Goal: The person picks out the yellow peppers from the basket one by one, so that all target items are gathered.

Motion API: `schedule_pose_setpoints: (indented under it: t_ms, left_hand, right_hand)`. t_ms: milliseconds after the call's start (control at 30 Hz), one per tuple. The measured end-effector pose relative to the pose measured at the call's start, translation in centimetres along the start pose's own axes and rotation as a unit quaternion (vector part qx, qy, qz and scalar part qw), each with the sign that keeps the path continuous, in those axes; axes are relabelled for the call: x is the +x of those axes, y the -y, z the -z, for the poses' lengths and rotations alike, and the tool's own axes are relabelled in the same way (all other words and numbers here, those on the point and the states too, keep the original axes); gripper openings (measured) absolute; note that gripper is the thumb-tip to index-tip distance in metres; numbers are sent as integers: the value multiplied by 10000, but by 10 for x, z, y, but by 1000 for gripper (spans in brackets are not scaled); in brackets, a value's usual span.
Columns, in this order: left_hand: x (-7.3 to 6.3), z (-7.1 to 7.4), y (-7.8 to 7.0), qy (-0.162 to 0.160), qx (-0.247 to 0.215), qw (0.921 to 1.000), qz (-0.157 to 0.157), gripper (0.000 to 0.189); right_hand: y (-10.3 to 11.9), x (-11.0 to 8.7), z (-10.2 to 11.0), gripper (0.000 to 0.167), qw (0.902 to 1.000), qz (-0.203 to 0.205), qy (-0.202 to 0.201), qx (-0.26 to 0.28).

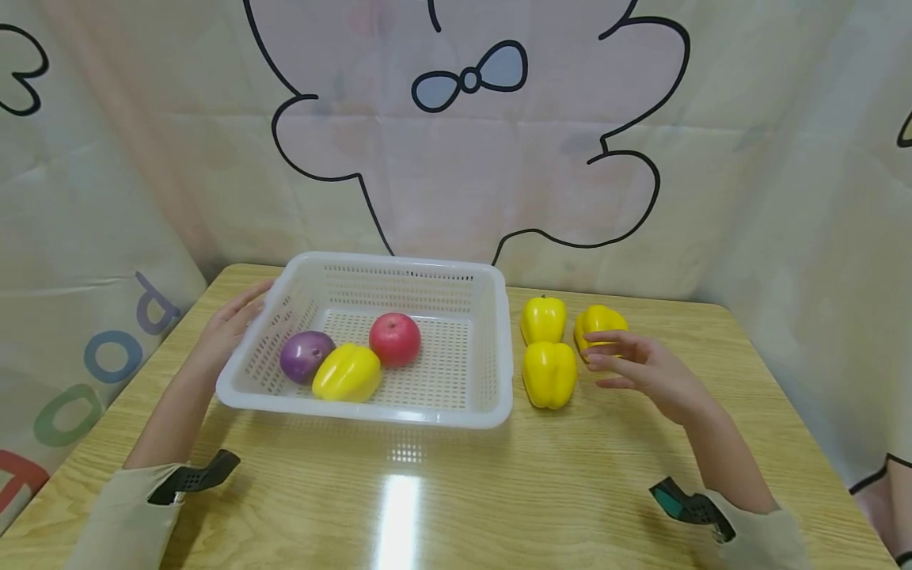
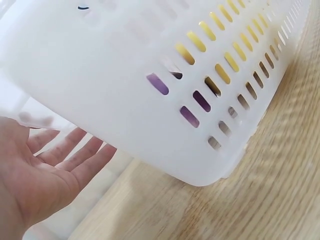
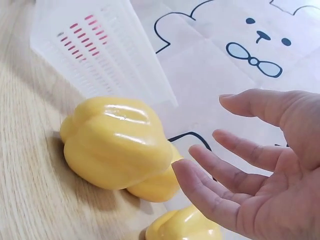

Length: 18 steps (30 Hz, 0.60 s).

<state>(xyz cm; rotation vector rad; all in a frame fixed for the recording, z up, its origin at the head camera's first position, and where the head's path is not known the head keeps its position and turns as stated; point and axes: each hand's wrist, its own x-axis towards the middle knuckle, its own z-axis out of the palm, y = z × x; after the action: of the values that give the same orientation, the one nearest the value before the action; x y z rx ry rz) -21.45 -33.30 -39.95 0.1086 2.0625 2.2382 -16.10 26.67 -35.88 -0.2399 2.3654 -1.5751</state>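
A white plastic basket [image 1: 456,419] stands on the table. In it lie a purple round fruit [image 1: 306,356], a yellow bell pepper [image 1: 347,374] and a red round fruit [image 1: 395,340]. My left hand [image 1: 231,323] is at the basket's left side, its fingers by the rim; the left wrist view shows them extended. To the basket's right are three more yellow bell peppers: a front one [image 1: 550,374], a rear one [image 1: 544,319] and a right one [image 1: 598,321]. Beside them my right hand [image 1: 651,372] holds nothing, fingers spread and slightly bent, partly covering the right pepper.
The wooden table [image 1: 570,491] reaches back to a printed cloth curtain [image 1: 456,174] with a cartoon figure. More cloth hangs at both sides. Dark straps [image 1: 192,477] cross the sleeves at both wrists.
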Motion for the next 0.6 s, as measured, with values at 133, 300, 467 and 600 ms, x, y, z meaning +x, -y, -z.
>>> schedule_pose_setpoints:
  t_ms: [133,300,467,600]
  left_hand:
    - [0,0,-1,-70,42,10000,41,42]
    - [-1,0,-4,-280,357,9987,221,51]
    - [-2,0,-7,-397,718,9959,376,58]
    - [-1,-1,-7,-407,819,9948,455,59]
  right_hand:
    - [5,-3,0,54,10000,90,-12,-1]
    - [9,-5,-2,53,9999,163,-20,23]
    - [15,-9,-5,51,9996,282,-22,38]
    - [16,-11,-7,49,9993,379,9,45]
